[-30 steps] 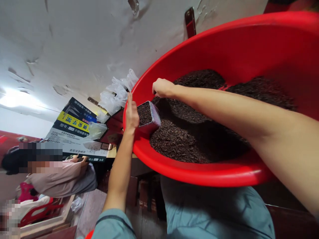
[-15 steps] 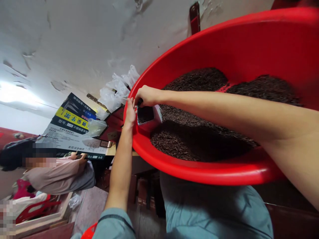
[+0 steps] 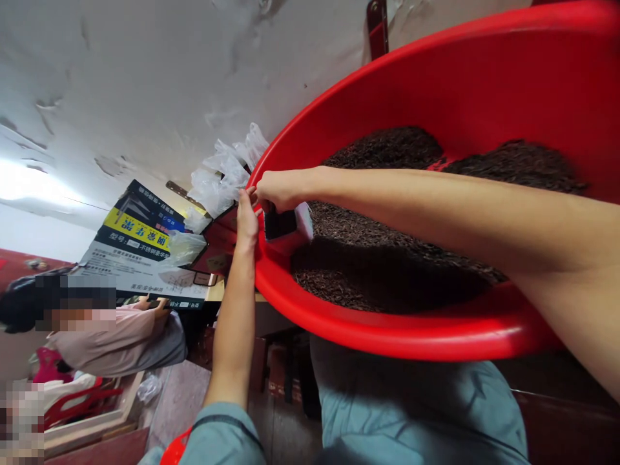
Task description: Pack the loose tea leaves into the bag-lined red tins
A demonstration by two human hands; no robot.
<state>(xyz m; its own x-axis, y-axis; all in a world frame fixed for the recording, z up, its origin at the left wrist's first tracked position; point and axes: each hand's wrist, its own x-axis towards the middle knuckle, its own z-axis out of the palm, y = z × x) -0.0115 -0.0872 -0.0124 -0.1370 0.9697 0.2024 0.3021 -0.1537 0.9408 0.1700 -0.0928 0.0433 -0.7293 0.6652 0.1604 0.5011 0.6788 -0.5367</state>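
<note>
A big red basin [image 3: 397,336] holds loose heaps of dark, thin, dried pieces [image 3: 339,284] that look like tea leaves. At its left end sits a small pale box [image 3: 304,223] with a dark open mouth facing left. My right hand [image 3: 281,190] reaches across the basin, its fingers curled closed at the box's upper edge. What they grip is hidden behind the knuckles. My left hand [image 3: 248,223] is by the basin's left rim, its fingertips drawn together against the right hand's fingers. Anything between them is too small to make out.
Clear plastic bags [image 3: 225,171] and a large printed cardboard box [image 3: 145,239] stand beyond the rim. A person in a pink top [image 3: 111,339] is at the left. A peeling white wall [image 3: 169,77] runs behind the basin. My knees [image 3: 411,407] are below the rim.
My right hand has shifted slightly left, and its fingers now meet the left hand's fingertips more closely. The small box's mouth looks darker, with the leaf pieces in it no longer visible.
</note>
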